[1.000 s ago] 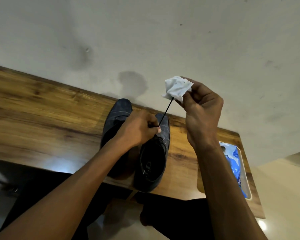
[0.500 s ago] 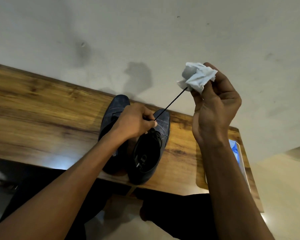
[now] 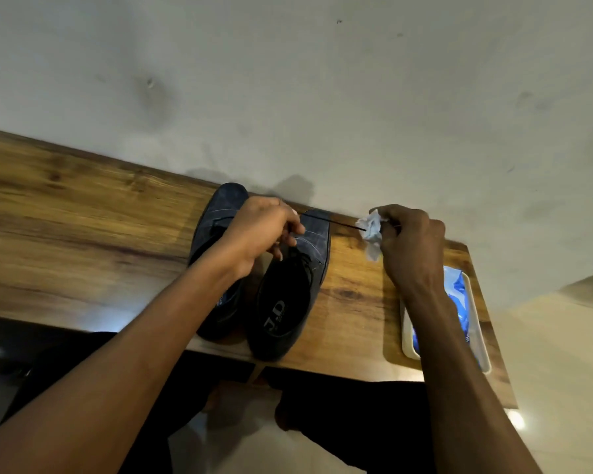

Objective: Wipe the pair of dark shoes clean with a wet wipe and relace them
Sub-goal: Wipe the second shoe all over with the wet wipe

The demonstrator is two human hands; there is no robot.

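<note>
Here, a narrow wooden shelf with a warm brown, streaked grain runs along a plain, pale wall marked by a few faint scuffs. Two dark shoes stand side by side on the shelf, toes pointing at the wall. The left shoe is navy, with a soft, matte, slightly brushed surface and faint lighter stitching lines across its rounded toe. The right shoe matches it; its dark insole shows pale printed letters, and its heel juts slightly past the shelf's front edge.

The left hand hovers over the two shoes, fingers curled, pinching one end of a thin black shoelace. The lace stretches taut and nearly level above the right shoe's toe. The right hand holds a crumpled white wet wipe closed around the lace's other end, over the shelf just right of the shoes.

Further right, partly behind the right forearm, a shallow cream tray with rounded corners sits on the shelf, holding a glossy blue and white pack of wipes.
</note>
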